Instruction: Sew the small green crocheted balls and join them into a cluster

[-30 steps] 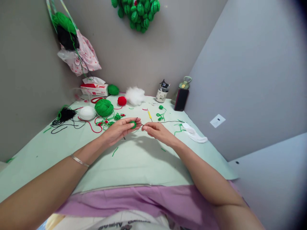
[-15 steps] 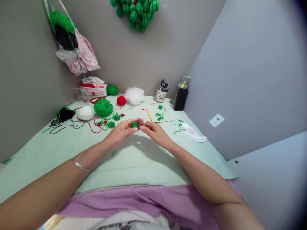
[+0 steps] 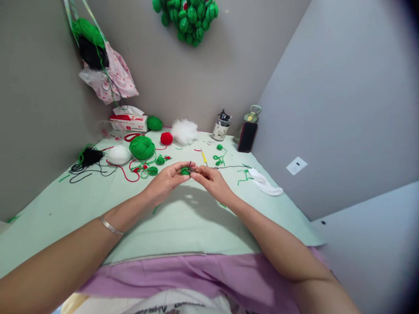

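My left hand point(image 3: 168, 178) is closed around a small green crocheted ball point(image 3: 185, 171), holding it between thumb and fingers above the table. A short dark tip stands up from the top of the ball. My right hand point(image 3: 212, 179) meets it from the right, thumb and forefinger pinched at the ball's edge. Something dark shows at those fingertips, too small to name. From behind my right hand a black yarn strand point(image 3: 232, 166) runs right across the table. Just beyond the hands lies a yellow-handled crochet hook point(image 3: 204, 157).
To the left lie a green yarn ball point(image 3: 142, 147), a white ball point(image 3: 119, 155), black yarn point(image 3: 90, 157) and small green-and-red crocheted pieces point(image 3: 152, 170). Farther back are white stuffing point(image 3: 185, 131), a jar point(image 3: 220, 130) and a phone point(image 3: 247, 137). A white cloth strip point(image 3: 266, 185) lies right.
The whole view has shifted slightly. Both hands keep nearly the same pose on the green ball, with only a slight change at the fingertips.
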`<action>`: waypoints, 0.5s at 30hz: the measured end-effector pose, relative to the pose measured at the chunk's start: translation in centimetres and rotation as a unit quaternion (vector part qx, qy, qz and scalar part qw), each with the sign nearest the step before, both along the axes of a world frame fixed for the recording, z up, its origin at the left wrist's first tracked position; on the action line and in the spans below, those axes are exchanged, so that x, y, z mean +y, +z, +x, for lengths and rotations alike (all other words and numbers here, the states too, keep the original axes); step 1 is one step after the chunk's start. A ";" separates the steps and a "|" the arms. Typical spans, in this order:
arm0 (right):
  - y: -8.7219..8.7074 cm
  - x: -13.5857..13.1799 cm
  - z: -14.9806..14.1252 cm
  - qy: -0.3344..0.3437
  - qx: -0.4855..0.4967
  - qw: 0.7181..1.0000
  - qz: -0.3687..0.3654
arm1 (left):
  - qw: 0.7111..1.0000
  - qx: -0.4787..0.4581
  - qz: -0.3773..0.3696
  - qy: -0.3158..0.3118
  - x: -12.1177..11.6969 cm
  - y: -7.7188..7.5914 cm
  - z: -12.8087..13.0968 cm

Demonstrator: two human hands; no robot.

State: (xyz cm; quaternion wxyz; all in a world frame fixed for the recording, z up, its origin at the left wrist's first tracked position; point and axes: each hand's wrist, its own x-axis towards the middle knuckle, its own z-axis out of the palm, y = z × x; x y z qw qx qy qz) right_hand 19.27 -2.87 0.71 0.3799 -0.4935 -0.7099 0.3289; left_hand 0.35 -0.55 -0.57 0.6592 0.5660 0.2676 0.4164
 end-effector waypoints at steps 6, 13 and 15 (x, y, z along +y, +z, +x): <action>0.0 0.1 -0.4 0.016 0.031 0.999 -0.022 | 0.999 0.031 0.024 0.034 -0.1 -0.2 0.2; 0.0 0.2 -0.3 0.031 0.079 0.994 -0.074 | 0.998 0.040 0.025 0.032 -0.2 -0.4 0.4; -0.2 0.4 -0.1 0.040 0.095 0.991 -0.082 | 0.998 0.049 0.026 0.024 -0.2 -0.3 0.3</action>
